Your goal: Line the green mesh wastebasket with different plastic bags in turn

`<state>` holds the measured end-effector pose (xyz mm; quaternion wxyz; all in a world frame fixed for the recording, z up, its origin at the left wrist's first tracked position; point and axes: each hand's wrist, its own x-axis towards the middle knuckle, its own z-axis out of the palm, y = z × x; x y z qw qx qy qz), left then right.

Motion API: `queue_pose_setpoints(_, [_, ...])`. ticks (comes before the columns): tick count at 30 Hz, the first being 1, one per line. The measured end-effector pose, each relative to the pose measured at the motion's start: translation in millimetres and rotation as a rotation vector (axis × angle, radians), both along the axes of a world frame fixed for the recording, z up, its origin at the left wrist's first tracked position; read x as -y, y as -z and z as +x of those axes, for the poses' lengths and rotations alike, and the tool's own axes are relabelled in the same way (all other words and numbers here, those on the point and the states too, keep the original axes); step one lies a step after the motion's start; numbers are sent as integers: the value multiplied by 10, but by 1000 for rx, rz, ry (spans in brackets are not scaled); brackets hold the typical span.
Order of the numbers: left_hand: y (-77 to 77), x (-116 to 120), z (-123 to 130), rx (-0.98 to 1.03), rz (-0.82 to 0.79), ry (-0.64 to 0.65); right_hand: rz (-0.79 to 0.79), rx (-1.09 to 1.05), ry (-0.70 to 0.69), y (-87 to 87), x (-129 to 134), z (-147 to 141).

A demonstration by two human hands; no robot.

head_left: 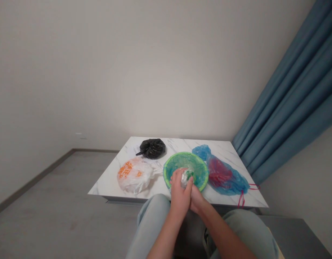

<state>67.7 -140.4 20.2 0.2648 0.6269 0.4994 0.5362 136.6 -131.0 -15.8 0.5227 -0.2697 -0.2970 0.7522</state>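
Observation:
Between my two hands is a crumpled clear plastic bag [184, 178] with a green patch, pressed into a small bundle. My left hand [179, 187] wraps it from the left, and my right hand [195, 196] closes on it from the right and below. Both hands are over the near part of a green plastic basket [186, 155], whose inside shows blue-green. What lies at the bottom of the basket is partly hidden by my hands.
On the white marble-patterned table [179, 144] lie a knotted black bag [153, 148], a white bag with orange print [136, 175], a small blue bag [201, 151] and a blue bag with red contents [228, 177]. A blue curtain [287, 93] hangs at right.

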Motion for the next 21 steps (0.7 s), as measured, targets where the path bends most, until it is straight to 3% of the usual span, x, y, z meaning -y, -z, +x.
queue_pose_setpoints(4, [-248,-128,-95,-1,200,93,-52,-215,152,-187,-87,439])
queue_pose_setpoints(8, [-381,-370,-129,-19,361,-54,-20,-356,437,-289,-255,1016])
queue_pose_setpoints(10, [-309,-529,-104,-77,364,-123,-68,-348,587,-272,-319,1214])
queue_pose_setpoints(12, [-150,-676,-57,-224,247,-87,-135,-318,689,-234,-360,1336])
queue_pose_setpoints(15, [139,-795,14,-607,-185,198,-190,-243,763,-175,-403,1433])
queue_pose_setpoints(17, [283,-789,31,-742,-333,325,-183,-160,797,-130,-430,1484])
queue_pose_setpoints(21, [367,-664,-81,-467,-88,220,-237,193,820,32,-486,1592])
